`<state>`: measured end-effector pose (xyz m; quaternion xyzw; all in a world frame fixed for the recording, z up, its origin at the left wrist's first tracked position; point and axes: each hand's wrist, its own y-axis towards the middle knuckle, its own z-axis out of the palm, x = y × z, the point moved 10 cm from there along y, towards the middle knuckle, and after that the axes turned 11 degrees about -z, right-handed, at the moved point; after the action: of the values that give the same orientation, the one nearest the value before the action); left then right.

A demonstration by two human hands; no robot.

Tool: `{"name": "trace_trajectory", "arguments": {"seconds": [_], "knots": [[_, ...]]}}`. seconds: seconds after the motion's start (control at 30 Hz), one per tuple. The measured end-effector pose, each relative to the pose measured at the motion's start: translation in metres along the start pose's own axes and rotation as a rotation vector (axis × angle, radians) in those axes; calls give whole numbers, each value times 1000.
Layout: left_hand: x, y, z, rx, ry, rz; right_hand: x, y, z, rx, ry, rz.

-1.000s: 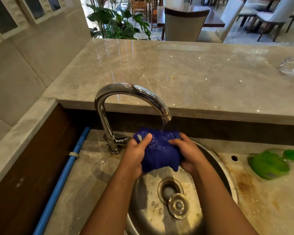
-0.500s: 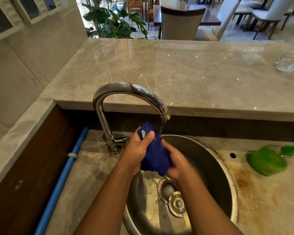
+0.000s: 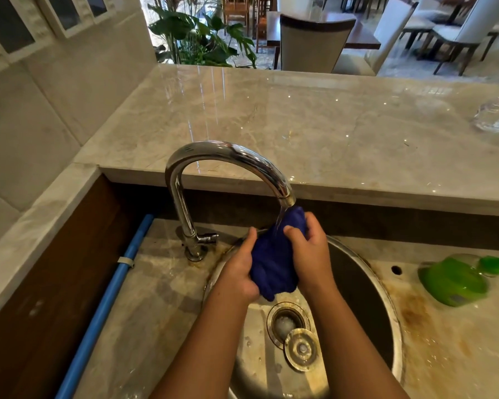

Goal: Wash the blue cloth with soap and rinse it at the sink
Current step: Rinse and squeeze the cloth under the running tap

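Head view: both hands, left point(image 3: 239, 272) and right point(image 3: 310, 254), now bunch cloth point(image 3: 274, 266) tighter under tap point(image 3: 231, 159); rinsing continues.

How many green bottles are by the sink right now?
1: a green plastic soap bottle lying on its side on the stained counter right of the round steel sink. Others may sit out of frame.

Bright daylight, perhaps slight edge distortion
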<state>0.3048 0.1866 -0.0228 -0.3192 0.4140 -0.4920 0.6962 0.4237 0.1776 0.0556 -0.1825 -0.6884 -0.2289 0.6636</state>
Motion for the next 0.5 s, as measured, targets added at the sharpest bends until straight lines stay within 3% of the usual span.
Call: {"name": "trace_trajectory", "arguments": {"seconds": [0.1, 0.2, 0.33, 0.4, 0.5], "knots": [[-9, 1, -2, 5, 16, 65, -23, 6, -7, -10, -57, 144], [-34, 1, -4, -88, 120, 286, -38, 2, -3, -9, 4, 260], [-57, -1, -16, -343, 306, 483, -19, -1, -9, -93, -69, 91], [-56, 7, -21, -374, 305, 462, -3, -7, 9, -29, -90, -31], [-25, 15, -5, -163, 86, 237, 8, -18, 37, 17, -254, -161]]}}
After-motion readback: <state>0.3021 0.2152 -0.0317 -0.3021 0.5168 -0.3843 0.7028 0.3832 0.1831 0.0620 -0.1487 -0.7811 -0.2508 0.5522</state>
